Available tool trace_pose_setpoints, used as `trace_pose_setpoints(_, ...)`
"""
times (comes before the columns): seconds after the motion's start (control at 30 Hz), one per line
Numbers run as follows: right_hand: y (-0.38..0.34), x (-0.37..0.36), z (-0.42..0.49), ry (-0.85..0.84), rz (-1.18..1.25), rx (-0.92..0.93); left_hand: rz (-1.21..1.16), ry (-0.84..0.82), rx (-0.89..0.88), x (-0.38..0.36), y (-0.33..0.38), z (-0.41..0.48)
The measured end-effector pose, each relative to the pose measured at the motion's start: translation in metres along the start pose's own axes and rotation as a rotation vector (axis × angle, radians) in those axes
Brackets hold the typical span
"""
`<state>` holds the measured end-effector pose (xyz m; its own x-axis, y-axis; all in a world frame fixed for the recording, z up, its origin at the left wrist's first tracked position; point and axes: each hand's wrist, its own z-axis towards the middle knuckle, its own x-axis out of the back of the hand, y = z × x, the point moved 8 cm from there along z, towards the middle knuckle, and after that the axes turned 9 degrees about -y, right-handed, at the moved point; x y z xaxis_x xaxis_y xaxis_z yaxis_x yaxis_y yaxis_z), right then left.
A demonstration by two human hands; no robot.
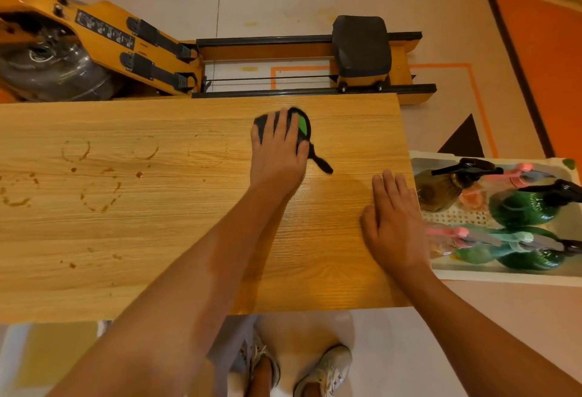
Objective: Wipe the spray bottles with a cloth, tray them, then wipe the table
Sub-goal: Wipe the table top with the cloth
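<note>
A: Starting at the left end of the table [126, 239], what can be made out?

B: Brown stains [139, 174], rings and drips, mark the left half. That end runs out of the picture, so you cannot see how far they go. Beyond the far edge stands a rowing machine [104, 50], and its left part is cut off too.

A: Where is the cloth?

B: It is near the far edge, right of the middle, under your left hand [277, 151]. The fingers [264, 132] are straight and spread, pressing flat on the cloth [304, 125] rather than curling round it. Most of the dark fabric is hidden beneath them. A green patch shows between the fingers on the right side, and a dark tail sticks out from under the hand toward the right edge.

A: And my other hand?

B: Your right hand [393, 226] lies palm down on the bare wood by the right edge, apart from the cloth. Its fingers are extended and close together, and it holds nothing.

A: The bottles?

B: The spray bottles [519, 207] lie in the white tray [504, 275] just past the table's right edge. They are blurred, overlapping and clipped by the picture's edge, so you cannot count them. Green ones and a brown one can be told, with black and pink heads.
</note>
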<state>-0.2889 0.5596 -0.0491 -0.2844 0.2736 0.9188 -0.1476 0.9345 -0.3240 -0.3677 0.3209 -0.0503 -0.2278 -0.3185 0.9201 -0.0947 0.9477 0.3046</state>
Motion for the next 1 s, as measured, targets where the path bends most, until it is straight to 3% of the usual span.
trace_pose_setpoints(0.2, -0.001, 0.002, 0.0, 0.011, 0.033, -0.001, 0.03, -0.039, 0.012, -0.056, 0.006, -0.186)
trace_pose_setpoints(0.3, -0.002, 0.002, 0.0, 0.014, 0.029, 0.004, 0.095, -0.077, 0.035, -0.076, 0.01, -0.237)
trace_pose_setpoints(0.47, -0.001, 0.003, 0.0, 0.02, 0.015, 0.003, 0.053, -0.056, 0.019, -0.06, 0.017, -0.19)
trace_pose_setpoints(0.7, 0.0, 0.003, 0.002, 0.034, 0.012, 0.01, -0.03, 0.028, 0.153, -0.03, 0.015, -0.069)
trace_pose_setpoints(0.8, -0.002, 0.004, -0.001, 0.043, 0.004, 0.011, -0.021, 0.016, 0.139, -0.037, 0.021, -0.09)
trace_pose_setpoints(1.0, -0.001, 0.003, 0.0, 0.005, 0.009, -0.001, 0.044, -0.04, 0.06, -0.073, 0.024, -0.221)
